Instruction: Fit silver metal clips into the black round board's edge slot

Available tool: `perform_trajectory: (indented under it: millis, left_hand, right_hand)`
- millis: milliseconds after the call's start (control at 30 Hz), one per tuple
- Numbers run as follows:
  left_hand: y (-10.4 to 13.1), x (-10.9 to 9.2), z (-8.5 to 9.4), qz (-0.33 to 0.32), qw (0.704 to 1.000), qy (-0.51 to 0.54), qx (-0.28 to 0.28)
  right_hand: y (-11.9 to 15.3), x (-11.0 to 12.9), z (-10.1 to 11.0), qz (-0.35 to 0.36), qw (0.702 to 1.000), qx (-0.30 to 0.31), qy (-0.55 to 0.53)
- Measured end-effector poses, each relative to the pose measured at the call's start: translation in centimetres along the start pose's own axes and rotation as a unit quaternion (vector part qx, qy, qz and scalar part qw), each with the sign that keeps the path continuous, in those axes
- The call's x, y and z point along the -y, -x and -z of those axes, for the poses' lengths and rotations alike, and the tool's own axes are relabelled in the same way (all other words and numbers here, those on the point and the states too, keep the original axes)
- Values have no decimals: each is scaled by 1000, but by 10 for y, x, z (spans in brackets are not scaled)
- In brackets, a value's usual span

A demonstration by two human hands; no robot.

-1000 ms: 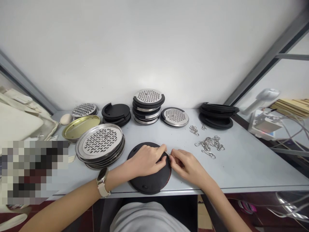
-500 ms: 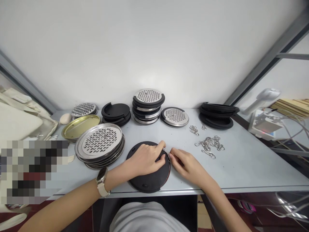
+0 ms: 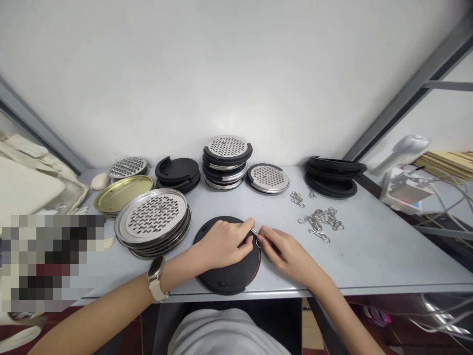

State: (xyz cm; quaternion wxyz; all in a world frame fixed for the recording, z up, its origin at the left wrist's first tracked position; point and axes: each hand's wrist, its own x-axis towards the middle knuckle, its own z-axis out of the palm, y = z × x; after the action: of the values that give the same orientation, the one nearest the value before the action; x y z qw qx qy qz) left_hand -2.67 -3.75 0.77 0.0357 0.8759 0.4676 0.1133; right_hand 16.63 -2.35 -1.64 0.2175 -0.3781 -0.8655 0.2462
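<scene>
A black round disc (image 3: 225,276) lies at the table's front edge, with a reddish line showing along its right rim. My left hand (image 3: 225,242) rests over it, thumb and index finger at a small metal clip (image 3: 257,236) by the disc's right edge. From the right, my right hand (image 3: 283,249) pinches the same clip with its fingertips. Several loose metal clips (image 3: 321,219) lie in a heap to the right of my right hand. A stack of silver grater discs (image 3: 157,217) stands left of the black disc.
Gold discs (image 3: 123,195) sit at the left, black rings (image 3: 177,172) behind. A mixed stack (image 3: 227,165) and a grater disc in a black ring (image 3: 269,178) stand at the back. More black rings (image 3: 330,185) are back right, near a white scanner (image 3: 404,148).
The hands and the clip have barely shifted; my right fingertips are slightly further left.
</scene>
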Motion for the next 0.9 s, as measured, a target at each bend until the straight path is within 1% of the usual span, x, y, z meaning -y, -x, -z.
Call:
perform_trajectory:
  millis: [333,667,900]
  left_hand:
    - [-1,0,1,-10,1000,-1,7]
    - [-1,1,0,-16,1000,-13,1]
    - [-1,1,0,-23,1000,-22,0]
  right_hand:
    - [0,0,1,0,1000,14,-1]
    - [0,-1,-1,0,1000,-4,-8]
    - [1,-2,0,-10,1000,3,-21]
